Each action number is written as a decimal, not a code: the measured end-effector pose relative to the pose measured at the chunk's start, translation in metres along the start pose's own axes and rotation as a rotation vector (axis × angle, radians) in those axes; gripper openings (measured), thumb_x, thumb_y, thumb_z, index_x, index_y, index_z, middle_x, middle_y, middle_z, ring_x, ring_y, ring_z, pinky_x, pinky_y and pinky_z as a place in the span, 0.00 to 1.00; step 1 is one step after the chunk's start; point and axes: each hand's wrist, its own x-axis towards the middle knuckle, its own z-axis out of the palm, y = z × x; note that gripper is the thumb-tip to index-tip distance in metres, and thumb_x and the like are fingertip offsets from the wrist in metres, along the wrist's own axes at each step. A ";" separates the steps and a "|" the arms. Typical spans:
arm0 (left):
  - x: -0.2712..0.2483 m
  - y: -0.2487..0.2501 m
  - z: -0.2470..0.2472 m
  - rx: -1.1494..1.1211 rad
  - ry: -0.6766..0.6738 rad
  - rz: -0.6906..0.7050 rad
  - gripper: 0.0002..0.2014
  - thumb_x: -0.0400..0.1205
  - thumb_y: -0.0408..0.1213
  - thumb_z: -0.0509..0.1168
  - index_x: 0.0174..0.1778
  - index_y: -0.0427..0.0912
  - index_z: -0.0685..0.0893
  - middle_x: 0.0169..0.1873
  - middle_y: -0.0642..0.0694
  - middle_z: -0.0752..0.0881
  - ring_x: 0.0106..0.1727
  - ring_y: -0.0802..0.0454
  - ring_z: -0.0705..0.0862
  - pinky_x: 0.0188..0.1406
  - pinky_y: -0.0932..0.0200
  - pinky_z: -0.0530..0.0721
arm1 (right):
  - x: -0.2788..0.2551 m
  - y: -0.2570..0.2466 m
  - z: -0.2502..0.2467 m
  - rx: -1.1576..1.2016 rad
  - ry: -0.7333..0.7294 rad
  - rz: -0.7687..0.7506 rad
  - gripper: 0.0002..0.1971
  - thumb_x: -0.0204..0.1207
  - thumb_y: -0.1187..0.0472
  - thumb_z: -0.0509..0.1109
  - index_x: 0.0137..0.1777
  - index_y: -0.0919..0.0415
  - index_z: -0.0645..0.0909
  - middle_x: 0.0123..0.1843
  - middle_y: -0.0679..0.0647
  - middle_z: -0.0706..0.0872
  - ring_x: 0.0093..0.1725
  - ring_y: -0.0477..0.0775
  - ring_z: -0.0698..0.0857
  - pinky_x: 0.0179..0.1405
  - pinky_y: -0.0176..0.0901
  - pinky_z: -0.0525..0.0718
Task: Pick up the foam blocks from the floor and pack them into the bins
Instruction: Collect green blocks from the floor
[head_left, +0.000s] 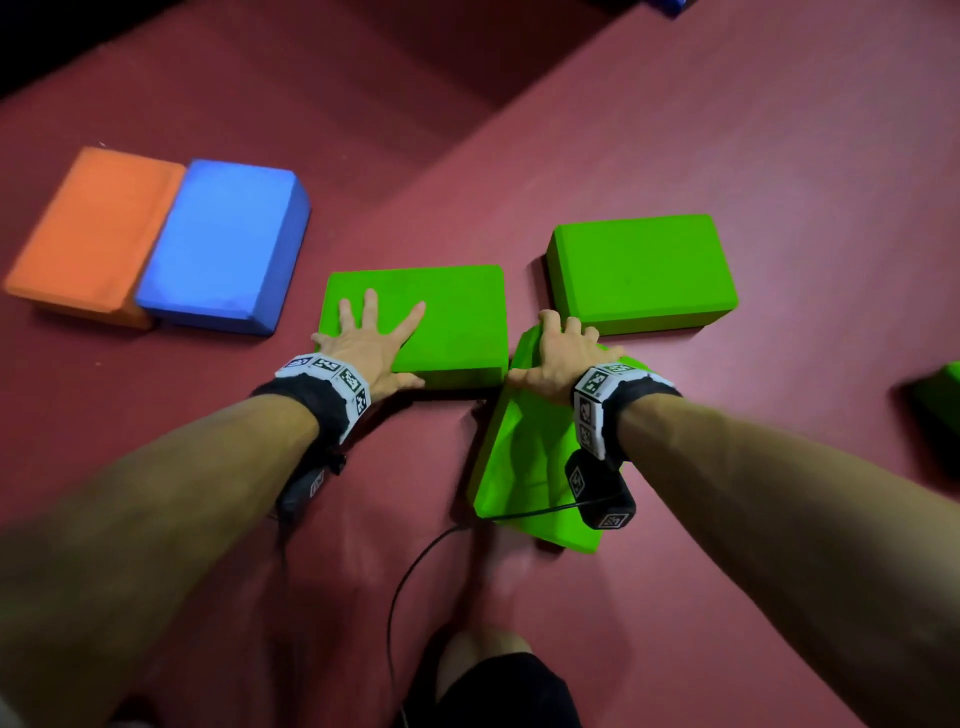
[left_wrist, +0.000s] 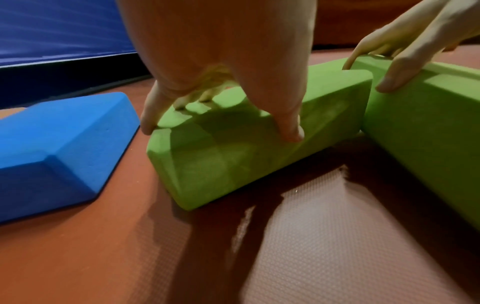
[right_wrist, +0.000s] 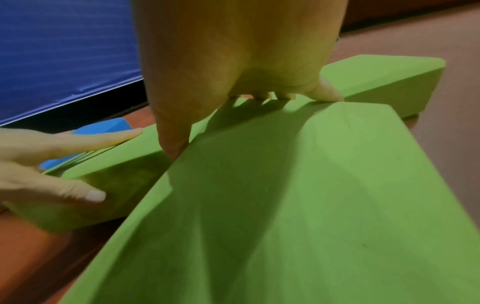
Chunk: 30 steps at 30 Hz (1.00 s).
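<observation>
Green rectangular foam block (head_left: 441, 317) lies flat on the maroon floor mat (head_left: 727, 130) under my left hand (head_left: 371, 343), fingers spread on top, thumb on its near side. My right hand (head_left: 558, 353) grips a second, tilted green foam block (head_left: 519, 457) by its far end.

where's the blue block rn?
Head view, upper left: the blue block lies flat on the floor, against the orange block on its left, with the green block under the left hand to its right.
</observation>
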 end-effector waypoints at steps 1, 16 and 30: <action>-0.006 -0.004 0.000 -0.008 -0.003 -0.009 0.49 0.77 0.70 0.60 0.80 0.71 0.29 0.84 0.37 0.32 0.84 0.26 0.40 0.74 0.20 0.61 | -0.005 0.001 -0.004 0.003 0.014 -0.022 0.49 0.68 0.33 0.74 0.82 0.51 0.54 0.80 0.58 0.65 0.79 0.65 0.65 0.71 0.79 0.63; -0.100 -0.023 0.041 -0.636 -0.213 -0.087 0.40 0.79 0.73 0.51 0.84 0.54 0.65 0.78 0.46 0.74 0.77 0.44 0.74 0.78 0.52 0.68 | -0.062 -0.008 -0.016 0.257 0.034 -0.378 0.44 0.67 0.49 0.81 0.79 0.51 0.62 0.75 0.60 0.68 0.75 0.64 0.70 0.74 0.64 0.69; -0.119 0.033 0.052 -0.285 0.093 -0.103 0.57 0.73 0.67 0.69 0.79 0.69 0.26 0.80 0.41 0.21 0.85 0.32 0.49 0.73 0.34 0.72 | -0.074 0.022 0.007 0.053 -0.094 -0.172 0.51 0.74 0.39 0.72 0.85 0.40 0.37 0.85 0.67 0.40 0.78 0.73 0.67 0.75 0.60 0.70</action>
